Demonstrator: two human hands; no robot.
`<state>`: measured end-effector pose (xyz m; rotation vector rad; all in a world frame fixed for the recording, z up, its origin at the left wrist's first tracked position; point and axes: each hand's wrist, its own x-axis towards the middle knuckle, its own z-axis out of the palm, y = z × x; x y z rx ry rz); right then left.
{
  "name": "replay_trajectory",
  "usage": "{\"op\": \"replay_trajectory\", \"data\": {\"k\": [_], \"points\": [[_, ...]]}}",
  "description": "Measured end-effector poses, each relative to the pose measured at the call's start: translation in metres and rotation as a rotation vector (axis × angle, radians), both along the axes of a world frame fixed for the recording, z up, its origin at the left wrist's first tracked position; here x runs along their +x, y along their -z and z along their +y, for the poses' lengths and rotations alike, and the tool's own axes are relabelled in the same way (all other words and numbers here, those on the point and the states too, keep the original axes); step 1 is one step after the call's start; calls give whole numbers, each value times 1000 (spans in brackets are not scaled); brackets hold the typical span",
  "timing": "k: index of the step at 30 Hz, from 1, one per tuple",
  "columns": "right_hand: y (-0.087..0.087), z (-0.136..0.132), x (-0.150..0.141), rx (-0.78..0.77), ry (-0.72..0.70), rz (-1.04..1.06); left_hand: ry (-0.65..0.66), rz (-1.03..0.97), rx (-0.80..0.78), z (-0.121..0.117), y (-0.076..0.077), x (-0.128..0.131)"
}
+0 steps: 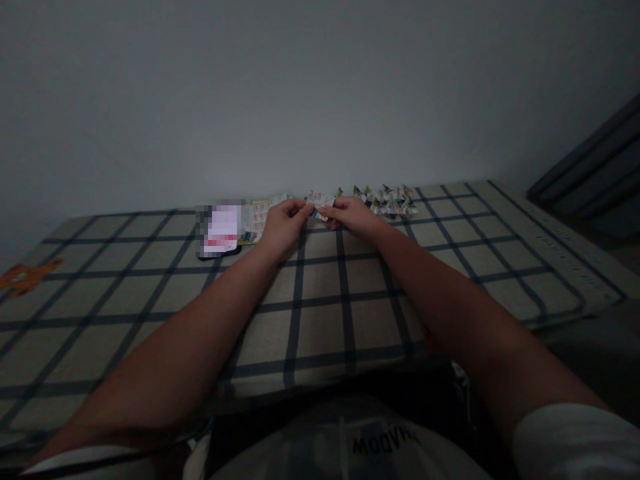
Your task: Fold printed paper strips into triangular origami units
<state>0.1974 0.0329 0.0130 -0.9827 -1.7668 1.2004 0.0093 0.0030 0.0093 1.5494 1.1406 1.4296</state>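
Between my two hands is a small piece of printed paper [320, 198], white with coloured patches. My left hand [285, 225] pinches its left side with thumb and fingers. On the other side, my right hand [353, 215] grips the paper's right edge, thumb on top. The finer folds in it are too small to make out. Just left of my left hand lies a flat printed sheet [259, 217]. Beyond my right hand sits a cluster of pointed folded paper pieces [395, 200].
A phone [220, 233] with a lit, blurred screen lies to the left of the sheet. The checked tablecloth [320, 300] covers the table, which meets a plain wall [320, 93]. An orange object [27, 277] is at the far left edge.
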Motion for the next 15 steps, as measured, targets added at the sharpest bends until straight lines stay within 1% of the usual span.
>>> {"op": "replay_trajectory", "data": {"k": [4, 8, 11, 15], "points": [[2, 2, 2, 46, 6, -54, -20, 10, -41, 0, 2, 1], [0, 1, 1, 80, -12, -106, 10, 3, -94, 1, 5, 0], [-3, -3, -1, 65, -32, -82, 14, 46, -64, 0, 4, -1], [-5, -7, -2, 10, -57, -44, -52, 42, 7, -2, -1, -1]]}}
